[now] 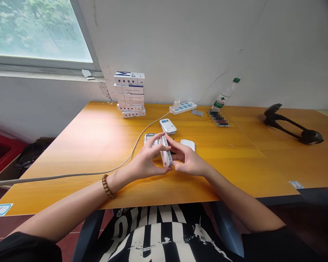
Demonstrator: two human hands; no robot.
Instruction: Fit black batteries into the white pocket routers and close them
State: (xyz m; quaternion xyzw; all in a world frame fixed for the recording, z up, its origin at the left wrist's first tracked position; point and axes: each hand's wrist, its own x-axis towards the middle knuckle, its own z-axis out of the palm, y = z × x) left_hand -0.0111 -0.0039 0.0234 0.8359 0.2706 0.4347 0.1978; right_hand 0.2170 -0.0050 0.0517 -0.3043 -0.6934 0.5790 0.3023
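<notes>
The left hand (144, 162), wearing a wooden bead bracelet (107, 186), and the right hand (187, 160) gripped a slim white plastic box (166, 153) on edge between their curled fingers (160, 137), above the glossy yellow wooden desk (98, 145). A flat, rounded white box (168, 126) lay at twelve o'clock, a smooth white pad (187, 144) at one o'clock.

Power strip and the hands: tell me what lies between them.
In the head view, a white handheld device lies on the wooden tabletop between the power strip and the left hand and right hand, which hold a white box.
</notes>
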